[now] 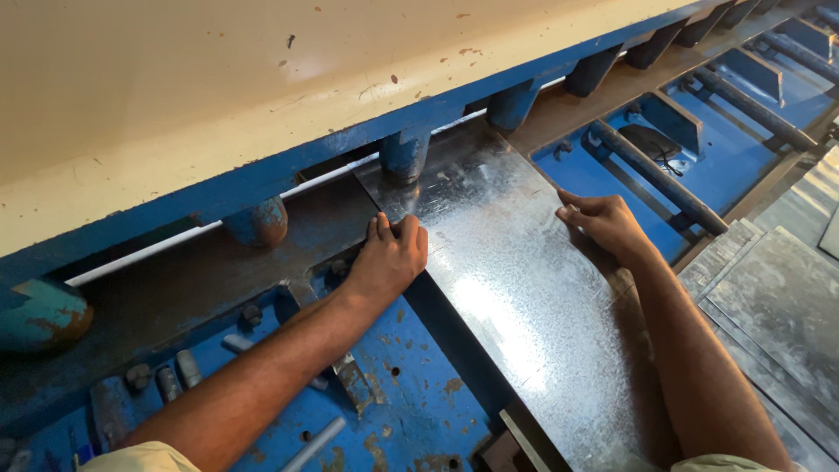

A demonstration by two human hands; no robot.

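Note:
A shiny galvanised metal sheet [502, 288] lies on the blue bed of a shearing machine, its far end pushed under the machine's cream-coloured head [218, 87]. My left hand [389, 258] rests with fingers curled on the sheet's left edge, near a blue hold-down foot [404, 156]. My right hand [606, 223] grips the sheet's right edge, fingers bent over it. Both forearms reach in from the bottom of the view.
Several blue hold-down feet [258, 220] line the underside of the head. The blue machine bed [411, 393] has bolts and slots. Dark steel support bars [660, 179] run to the right. A stack of grey metal sheets [778, 306] lies at the right.

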